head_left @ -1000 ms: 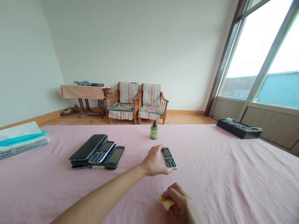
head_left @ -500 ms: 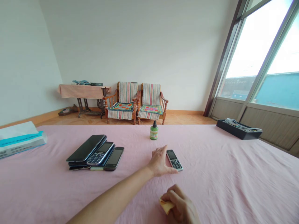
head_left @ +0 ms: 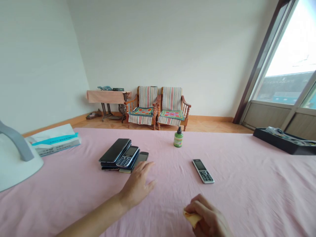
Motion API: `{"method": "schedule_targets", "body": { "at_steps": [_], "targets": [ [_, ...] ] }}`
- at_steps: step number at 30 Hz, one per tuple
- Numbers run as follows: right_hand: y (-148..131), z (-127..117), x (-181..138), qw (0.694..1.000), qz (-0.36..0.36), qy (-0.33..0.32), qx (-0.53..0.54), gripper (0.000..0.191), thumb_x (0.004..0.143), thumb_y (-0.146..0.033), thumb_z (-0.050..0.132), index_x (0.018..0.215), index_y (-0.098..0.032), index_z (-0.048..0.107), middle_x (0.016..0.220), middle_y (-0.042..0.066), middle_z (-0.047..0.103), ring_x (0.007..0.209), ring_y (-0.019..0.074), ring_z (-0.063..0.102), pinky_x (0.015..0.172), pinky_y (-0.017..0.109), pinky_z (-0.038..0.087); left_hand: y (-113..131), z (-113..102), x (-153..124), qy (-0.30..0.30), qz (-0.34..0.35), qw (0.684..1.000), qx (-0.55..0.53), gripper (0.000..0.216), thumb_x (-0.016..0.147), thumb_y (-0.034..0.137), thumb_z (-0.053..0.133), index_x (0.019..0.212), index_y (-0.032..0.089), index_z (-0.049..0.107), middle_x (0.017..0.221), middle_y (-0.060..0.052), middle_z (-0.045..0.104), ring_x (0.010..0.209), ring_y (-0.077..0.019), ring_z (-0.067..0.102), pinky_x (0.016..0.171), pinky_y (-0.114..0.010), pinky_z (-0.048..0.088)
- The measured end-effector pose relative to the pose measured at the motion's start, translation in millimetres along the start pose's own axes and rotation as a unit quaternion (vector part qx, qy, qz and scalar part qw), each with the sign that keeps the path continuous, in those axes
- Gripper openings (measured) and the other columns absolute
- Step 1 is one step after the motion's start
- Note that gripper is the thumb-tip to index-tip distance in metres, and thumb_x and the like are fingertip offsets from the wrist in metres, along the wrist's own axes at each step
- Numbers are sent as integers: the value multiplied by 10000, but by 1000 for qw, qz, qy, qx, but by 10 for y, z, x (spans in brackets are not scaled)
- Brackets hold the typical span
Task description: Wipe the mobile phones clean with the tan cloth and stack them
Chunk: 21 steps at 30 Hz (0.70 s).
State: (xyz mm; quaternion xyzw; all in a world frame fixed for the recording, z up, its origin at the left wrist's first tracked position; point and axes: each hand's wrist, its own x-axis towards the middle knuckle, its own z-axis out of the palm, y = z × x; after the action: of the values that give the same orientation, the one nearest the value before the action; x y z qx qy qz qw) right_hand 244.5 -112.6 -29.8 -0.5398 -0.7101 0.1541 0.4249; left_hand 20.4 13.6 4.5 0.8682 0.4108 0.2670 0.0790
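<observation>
My left hand (head_left: 138, 184) is open and reaches over the near end of a dark touchscreen phone (head_left: 142, 158), partly hiding it; whether they touch I cannot tell. That phone lies beside a stack of phones, with a large black phone (head_left: 115, 150) and a keypad phone (head_left: 127, 156) on top. My right hand (head_left: 207, 215) is closed around a folded yellow cloth (head_left: 192, 217) near the front of the pink bedsheet. Beyond it a silver-edged keypad phone (head_left: 203, 171) lies face up by itself, touched by neither hand.
A green spray bottle (head_left: 178, 137) stands upright near the far edge of the pink sheet (head_left: 234, 154). At right is a black tray (head_left: 286, 141) of cables. On the left are a tissue pack (head_left: 56, 140) and a white, grey-handled object (head_left: 17, 164). Two armchairs (head_left: 170, 108) stand beyond.
My left hand has left the single keypad phone and moved left to the stacked phones. The view has turned left, bringing in the white object. My right hand still holds the cloth.
</observation>
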Motion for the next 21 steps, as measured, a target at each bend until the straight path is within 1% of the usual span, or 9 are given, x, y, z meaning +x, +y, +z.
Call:
{"method": "schedule_targets", "body": {
  "at_steps": [2,4,7,9,12,15,18,21],
  "targets": [
    [-145,13,155,1000,2,-11,1,213,678,-56,465,720,-213,603,737,25,584,640,133,577,574,209,413,-148,-104,-52,18,-23,999,40,461,801,207,578,1249,153,484,1173,-130,573,1126,-281,503,991,-445,395],
    [-273,33,341,1000,4,-22,7,252,661,-17,442,709,-206,601,741,23,587,652,132,569,572,212,402,-218,-159,-63,22,-44,993,108,510,831,287,571,1296,120,446,1148,-157,579,1097,-311,512,961,-464,404],
    [-357,89,600,1000,-1,-24,6,308,642,34,420,711,-192,618,746,19,586,673,133,562,582,218,392,-186,-161,-29,-12,-66,971,228,552,837,379,575,1293,89,463,1055,-161,617,1017,-318,540,905,-436,432],
    [-329,144,706,1000,1,-15,1,339,632,58,413,724,-185,631,750,17,586,685,136,561,595,224,394,-128,-133,9,-24,-74,964,256,549,825,403,586,1256,74,503,1006,-166,631,979,-324,546,879,-435,440],
    [-206,227,742,1000,10,-3,-1,355,622,74,404,723,-180,630,752,15,585,688,138,560,604,228,398,-73,-90,69,-26,-81,959,270,520,808,379,608,1211,58,538,996,-183,632,955,-325,543,856,-431,447],
    [-70,270,692,1000,12,-4,-6,341,625,75,400,702,-178,615,740,10,579,669,134,556,592,225,393,-61,-59,126,-32,-90,954,285,446,813,282,600,1204,74,539,1001,-177,632,940,-309,544,845,-417,450],
    [22,264,647,1000,11,1,-15,329,621,71,403,690,-176,609,736,9,577,675,135,552,596,225,391,-53,-42,177,-43,-99,949,296,382,820,181,568,1187,77,544,960,-175,640,926,-308,549,820,-413,460],
    [57,237,641,1000,11,4,-22,326,628,62,407,703,-176,617,746,11,578,679,135,550,595,224,389,-34,-39,221,-52,-110,944,307,349,807,171,593,1142,78,568,949,-177,638,925,-310,549,803,-402,467]
  ]
}}
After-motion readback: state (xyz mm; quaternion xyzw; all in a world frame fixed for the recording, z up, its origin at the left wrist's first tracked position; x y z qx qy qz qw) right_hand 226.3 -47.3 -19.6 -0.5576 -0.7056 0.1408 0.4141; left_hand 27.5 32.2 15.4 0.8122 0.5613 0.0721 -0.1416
